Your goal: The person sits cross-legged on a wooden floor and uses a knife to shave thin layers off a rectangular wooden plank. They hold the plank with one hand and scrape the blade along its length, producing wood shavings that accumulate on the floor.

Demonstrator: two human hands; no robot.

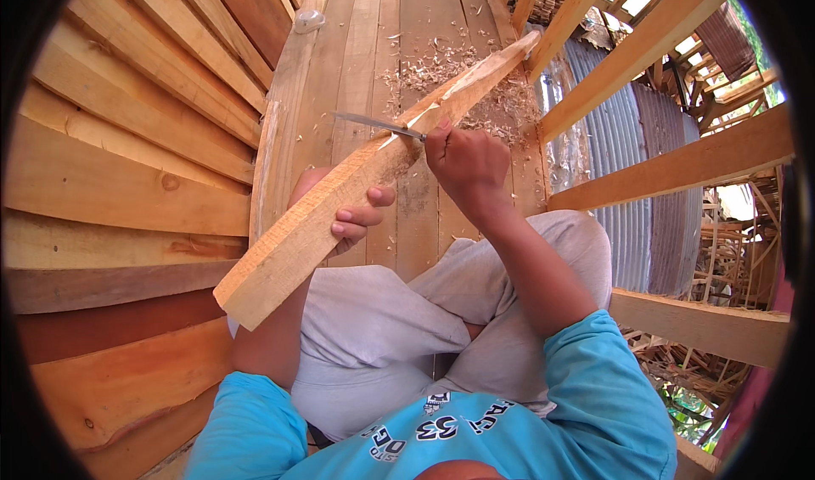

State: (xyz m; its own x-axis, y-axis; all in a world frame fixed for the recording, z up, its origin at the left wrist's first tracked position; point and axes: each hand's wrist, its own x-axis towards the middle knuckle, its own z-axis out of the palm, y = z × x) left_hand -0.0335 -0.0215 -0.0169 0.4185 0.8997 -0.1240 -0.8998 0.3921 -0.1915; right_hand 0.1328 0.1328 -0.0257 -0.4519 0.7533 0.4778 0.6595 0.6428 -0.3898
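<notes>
right hand (463,159) fisted on knife (378,125) w/ blade laid on upper face of long wood plank (356,183), left hand (356,217) wrapped under plank mid-length, plank slanting across lap over plank floor (424,22), shavings (441,64) scattered near far end.

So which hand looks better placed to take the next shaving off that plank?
The right hand: it grips the knife, blade against the plank. The left hand is wrapped under the plank, steadying it.
</notes>
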